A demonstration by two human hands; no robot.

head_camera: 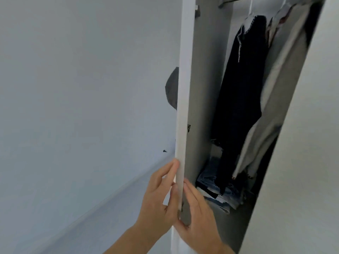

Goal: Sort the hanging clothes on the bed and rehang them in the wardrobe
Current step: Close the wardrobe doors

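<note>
The wardrobe's left door (184, 88) stands open, seen edge-on. My left hand (159, 197) touches its outer side and front edge with straight fingers. My right hand (198, 215) lies flat against the door's grey inner face, low down. Inside the wardrobe a dark garment with pale trim (240, 88) hangs from the rail (233, 0). Beside it on the right hang pale beige and grey clothes (282, 92). The bed is out of view.
Folded jeans (214, 184) are stacked on the wardrobe floor. The white right door (302, 171) narrows the opening. A pale wall (82, 88) with a skirting board fills the left. A grey rounded object (172, 88) shows behind the left door.
</note>
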